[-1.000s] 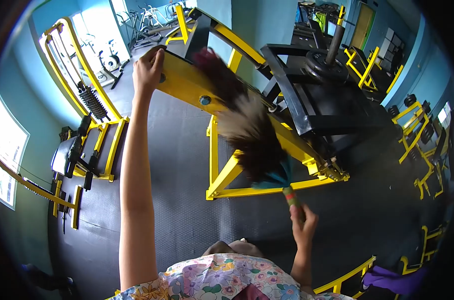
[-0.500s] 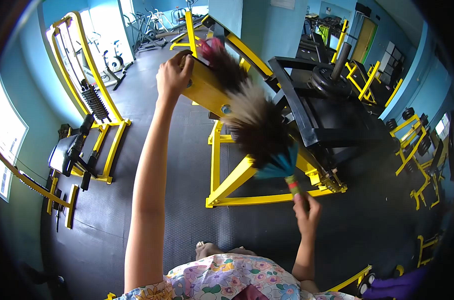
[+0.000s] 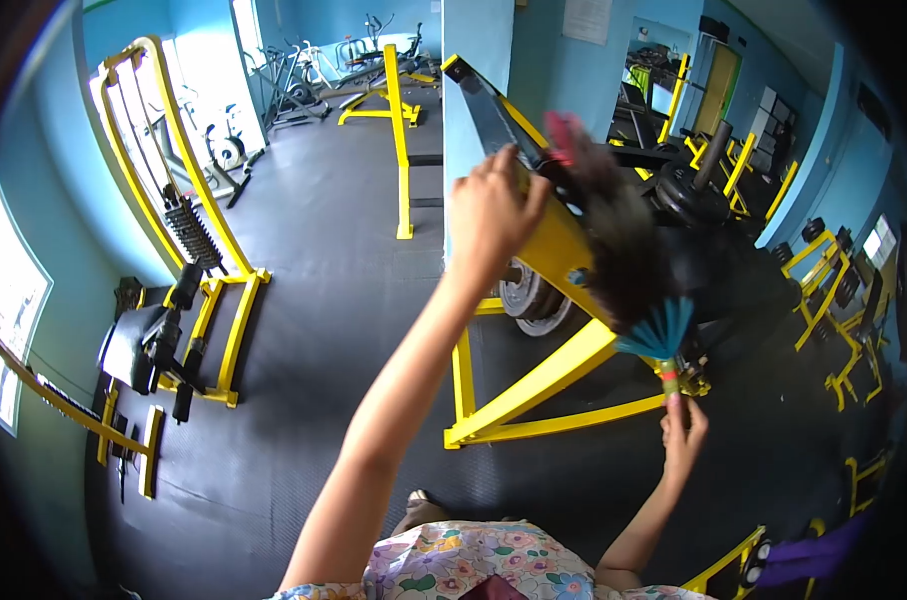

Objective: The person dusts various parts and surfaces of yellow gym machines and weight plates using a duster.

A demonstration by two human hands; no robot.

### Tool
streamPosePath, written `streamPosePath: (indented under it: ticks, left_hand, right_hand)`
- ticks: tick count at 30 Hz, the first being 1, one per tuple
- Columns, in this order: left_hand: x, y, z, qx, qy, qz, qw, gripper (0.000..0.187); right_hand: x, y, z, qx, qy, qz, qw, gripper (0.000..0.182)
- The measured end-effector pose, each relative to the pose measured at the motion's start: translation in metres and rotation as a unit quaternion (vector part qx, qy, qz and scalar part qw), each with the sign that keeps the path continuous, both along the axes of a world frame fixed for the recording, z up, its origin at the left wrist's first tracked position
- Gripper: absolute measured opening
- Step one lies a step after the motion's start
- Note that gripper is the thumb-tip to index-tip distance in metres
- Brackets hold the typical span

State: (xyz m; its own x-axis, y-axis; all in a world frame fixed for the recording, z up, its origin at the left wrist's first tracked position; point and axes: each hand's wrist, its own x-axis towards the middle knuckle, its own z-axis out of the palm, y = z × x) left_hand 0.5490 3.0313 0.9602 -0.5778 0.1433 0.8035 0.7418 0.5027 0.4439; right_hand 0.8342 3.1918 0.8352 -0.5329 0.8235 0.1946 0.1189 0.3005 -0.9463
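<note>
My left hand (image 3: 496, 215) grips the upper part of a yellow metal beam (image 3: 559, 255) on a gym machine, its fingers curled over the edge. In my right hand (image 3: 684, 435) is the handle of a feather duster (image 3: 629, 245), held with its head upward. The duster's dark feathers are blurred by motion, with a red tip and a blue-green base. They lie along the right side of the beam and hide part of the machine. Round weight plates (image 3: 536, 298) show below the beam, above the yellow base frame (image 3: 534, 395).
A yellow cable machine (image 3: 239, 285) with a black seat stands at left by the window. Exercise bikes (image 3: 289, 85) are at the back. Dumbbell racks (image 3: 824, 270) line the right wall. Someone's purple-clothed legs (image 3: 814, 555) show at lower right, near a yellow bar.
The view has shifted, and my left hand, the beam and the duster appear farther right. Weight plates have come into sight below the beam. Both hands keep their holds.
</note>
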Motion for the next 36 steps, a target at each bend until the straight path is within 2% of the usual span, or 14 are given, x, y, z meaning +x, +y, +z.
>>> streamPosePath:
  ticks: [2, 8, 13, 15, 18, 19, 22, 24, 26, 28, 30, 32, 34, 36]
  left_hand:
    - [-0.001, -0.008, 0.001, -0.018, 0.009, -0.043, 0.999, 0.035]
    - [-0.011, -0.016, -0.002, -0.027, 0.027, -0.049, 0.998, 0.030]
    - [-0.022, -0.027, -0.006, -0.041, 0.057, -0.089, 0.994, 0.032]
    - [-0.027, -0.027, -0.009, -0.024, 0.099, -0.073, 0.992, 0.032]
    - [-0.032, -0.027, -0.009, -0.021, 0.109, -0.076, 0.991, 0.032]
    - [-0.036, -0.028, -0.010, -0.015, 0.115, -0.084, 0.990, 0.034]
    - [-0.047, -0.035, -0.009, -0.032, 0.082, -0.171, 0.981, 0.039]
    - [-0.056, -0.035, -0.007, -0.031, 0.119, -0.200, 0.972, 0.045]
    - [-0.068, -0.036, -0.008, -0.014, 0.118, -0.294, 0.948, 0.043]
    - [-0.091, -0.041, -0.007, -0.008, 0.105, -0.369, 0.924, 0.043]
    - [-0.121, -0.042, -0.004, -0.023, 0.143, -0.519, 0.842, 0.046]
    - [-0.145, -0.034, -0.002, 0.008, 0.199, -0.543, 0.816, 0.045]
    - [-0.162, -0.026, 0.002, 0.003, 0.230, -0.606, 0.761, 0.043]
    - [-0.175, -0.019, 0.003, 0.018, 0.233, -0.645, 0.727, 0.042]
  right_hand:
    - [-0.016, -0.023, -0.002, -0.005, 0.027, -0.019, 0.999, 0.026]
    - [-0.038, -0.046, 0.040, 0.206, -0.037, -0.009, 0.978, 0.026]
    - [-0.054, -0.064, 0.075, 0.257, -0.095, -0.112, 0.955, 0.023]
    - [-0.069, -0.081, 0.090, 0.369, -0.036, -0.060, 0.927, 0.028]
    - [-0.078, -0.095, 0.123, 0.294, -0.120, 0.000, 0.948, 0.031]
    - [-0.082, -0.091, 0.126, 0.323, -0.130, -0.009, 0.937, 0.033]
    - [-0.095, -0.095, 0.129, 0.314, -0.120, -0.087, 0.938, 0.035]
    - [-0.106, -0.105, 0.111, 0.318, -0.127, -0.148, 0.928, 0.038]
    - [-0.118, -0.113, 0.084, 0.413, -0.045, -0.266, 0.870, 0.036]
    - [-0.133, -0.146, 0.071, 0.201, 0.009, -0.347, 0.916, 0.035]
    - [-0.166, -0.177, 0.066, 0.153, 0.070, -0.364, 0.916, 0.034]
    - [-0.191, -0.193, 0.054, 0.111, 0.144, -0.379, 0.907, 0.035]
    - [-0.212, -0.202, 0.036, 0.081, 0.271, -0.284, 0.916, 0.037]
    - [-0.240, -0.211, 0.032, 0.057, 0.284, -0.297, 0.910, 0.040]
